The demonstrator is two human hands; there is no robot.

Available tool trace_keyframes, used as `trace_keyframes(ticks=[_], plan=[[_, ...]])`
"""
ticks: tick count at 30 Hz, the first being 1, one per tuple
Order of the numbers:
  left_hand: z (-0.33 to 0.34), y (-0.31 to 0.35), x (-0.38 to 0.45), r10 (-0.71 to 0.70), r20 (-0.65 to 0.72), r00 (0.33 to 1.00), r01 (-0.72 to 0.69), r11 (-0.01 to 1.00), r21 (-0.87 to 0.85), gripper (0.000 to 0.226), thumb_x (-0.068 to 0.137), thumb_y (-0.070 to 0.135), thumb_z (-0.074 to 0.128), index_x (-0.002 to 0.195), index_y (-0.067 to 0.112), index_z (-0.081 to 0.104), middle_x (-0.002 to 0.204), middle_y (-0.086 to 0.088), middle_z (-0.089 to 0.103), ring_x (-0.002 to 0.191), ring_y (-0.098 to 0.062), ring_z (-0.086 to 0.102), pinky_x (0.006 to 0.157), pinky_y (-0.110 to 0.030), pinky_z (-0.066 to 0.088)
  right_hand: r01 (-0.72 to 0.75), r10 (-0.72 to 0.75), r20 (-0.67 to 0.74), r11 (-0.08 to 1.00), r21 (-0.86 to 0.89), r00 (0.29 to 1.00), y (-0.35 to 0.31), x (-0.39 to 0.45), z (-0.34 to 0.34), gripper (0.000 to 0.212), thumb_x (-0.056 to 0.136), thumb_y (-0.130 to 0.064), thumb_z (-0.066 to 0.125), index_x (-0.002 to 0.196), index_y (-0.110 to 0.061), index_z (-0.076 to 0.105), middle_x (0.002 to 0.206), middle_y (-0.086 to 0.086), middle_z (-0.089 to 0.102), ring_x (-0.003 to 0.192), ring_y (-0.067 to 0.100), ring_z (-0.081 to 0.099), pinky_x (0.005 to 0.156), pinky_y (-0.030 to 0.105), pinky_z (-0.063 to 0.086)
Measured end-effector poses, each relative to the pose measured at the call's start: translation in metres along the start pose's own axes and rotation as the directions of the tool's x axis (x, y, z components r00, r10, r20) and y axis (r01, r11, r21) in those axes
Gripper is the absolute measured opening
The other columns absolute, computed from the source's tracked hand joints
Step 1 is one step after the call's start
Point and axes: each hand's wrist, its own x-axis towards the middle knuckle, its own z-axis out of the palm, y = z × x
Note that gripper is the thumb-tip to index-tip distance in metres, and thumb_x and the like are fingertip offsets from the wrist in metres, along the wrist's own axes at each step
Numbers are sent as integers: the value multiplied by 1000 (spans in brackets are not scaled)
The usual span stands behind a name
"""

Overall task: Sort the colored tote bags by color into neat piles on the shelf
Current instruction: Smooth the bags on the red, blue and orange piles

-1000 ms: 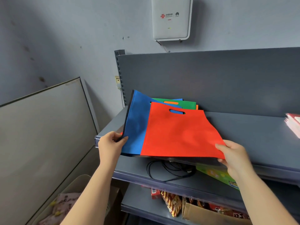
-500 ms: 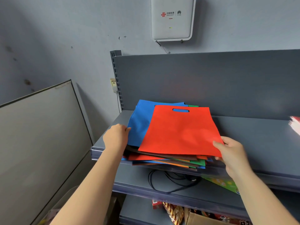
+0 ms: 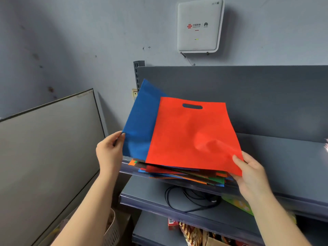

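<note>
Pinching red bag (image 3: 191,134) corner, R hand (image 3: 252,173).

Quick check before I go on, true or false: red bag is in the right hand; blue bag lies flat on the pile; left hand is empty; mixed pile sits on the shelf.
1. The right hand pinches the red bag. True.
2. The blue bag lies flat. False: it is tilted up.
3. The left hand is empty. False: it holds the blue bag's edge.
4. The mixed pile sits on the shelf. True.
</note>
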Motion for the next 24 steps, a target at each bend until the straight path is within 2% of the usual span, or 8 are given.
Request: trace_keyframes(ticks=[3, 8, 10, 15, 17, 20, 24], plan=[[-35, 9, -19, -75, -95, 993, 67, 994, -81, 18, 91, 10, 61, 104, 2, 71, 91, 3, 67, 66, 21, 55, 67, -2, 41, -47, 40, 96, 996, 72, 995, 3, -20, 8, 26, 95, -2, 49, 104, -18, 67, 84, -6, 75, 73, 5, 70, 57, 19, 55], [-111, 32, -62, -165, -276, 947, 109, 972, -209, 19, 93, 11, 59, 109, 6, 67, 92, 5, 66, 67, 17, 58, 65, -2, 44, -155, 113, 252, 976, 153, 961, 13, -57, 29, 25, 95, -3, 48, 102, -17, 67, 83, -3, 74, 67, 10, 68, 53, 21, 55], [-148, 37, -77, -163, -340, 926, 89, 971, -221, 17, 93, 12, 60, 108, 10, 66, 85, 14, 66, 69, 14, 60, 65, -4, 46, -202, 145, 327, 968, 150, 934, 22, -72, 42, 24, 96, -4, 46, 106, -16, 65, 85, -1, 73, 67, 13, 67, 52, 20, 54], [-251, 46, -103, -57, -487, 871, 11, 995, -97, 12, 92, 15, 61, 103, 16, 67, 75, 25, 69, 73, 11, 62, 66, -5, 46, -334, 223, 487, 930, 153, 844, 46, -125, 81, 25, 96, -4, 45, 100, -18, 66, 81, -4, 75, 70, 7, 71, 55, 18, 55], [-290, 51, -115, -26, -539, 842, -8, 998, -61, 13, 91, 16, 62, 92, 26, 70, 72, 29, 68, 70, 12, 61, 66, -6, 46, -369, 241, 539, 919, 140, 807, 53, -149, 98, 27, 96, -5, 46, 95, -18, 69, 78, -4, 75, 66, 6, 70, 53, 19, 55], [-346, 60, -137, -6, -605, 796, -26, 999, -45, 26, 89, 20, 62, 81, 42, 73, 76, 24, 70, 74, 7, 62, 73, -13, 49, -424, 260, 594, 893, 152, 762, 62, -186, 129, 42, 96, -3, 44, 76, -21, 76, 74, -5, 74, 65, 4, 69, 57, 18, 56], [-423, 72, -172, 73, -679, 731, -39, 997, 66, 20, 93, 17, 60, 90, 35, 69, 76, 26, 69, 74, 8, 63, 72, -10, 49, -512, 285, 694, 847, 141, 661, 76, -248, 174, 41, 97, -1, 40, 81, -17, 74, 73, -6, 74, 64, 4, 69, 58, 18, 56]])
